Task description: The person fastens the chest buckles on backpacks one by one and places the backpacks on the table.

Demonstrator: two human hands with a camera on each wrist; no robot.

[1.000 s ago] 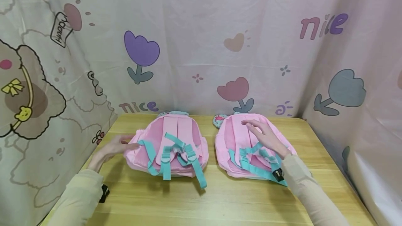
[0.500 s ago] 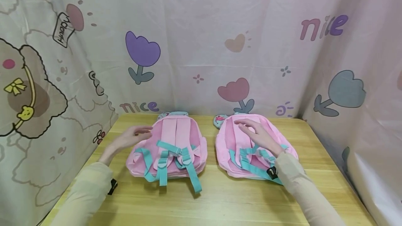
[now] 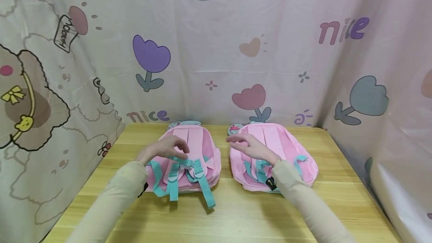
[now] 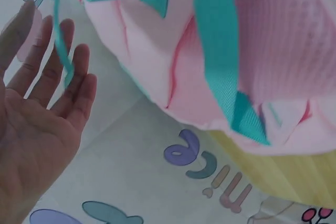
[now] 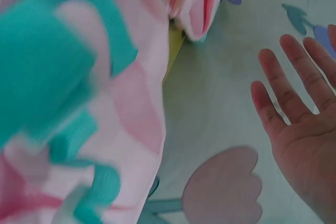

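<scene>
Two pink backpacks with teal straps lie side by side, their strap sides up. Over the left backpack (image 3: 212,160) hovers my left hand (image 3: 168,147), its fingers loosely bent. In the left wrist view a loose teal strap (image 4: 62,40) passes in front of that hand's fingers; I cannot tell whether it touches them. My right hand (image 3: 253,147) is above the left part of the right backpack (image 3: 291,143), fingers extended and holding nothing. The right wrist view shows its spread fingers (image 5: 286,95) apart from the pink fabric. My right forearm hides some of that bag's lower straps.
Both bags rest on a wooden table (image 3: 216,220). A printed curtain (image 3: 202,40) hangs behind the table and along its sides. A round teal-edged tag (image 3: 233,129) sticks out at the right bag's upper left. A narrow strip of table separates the bags.
My left hand has moved from the left bag's left side up and rightward over its straps. My right hand has shifted left and slightly down. The left bag's loose straps have settled slightly.
</scene>
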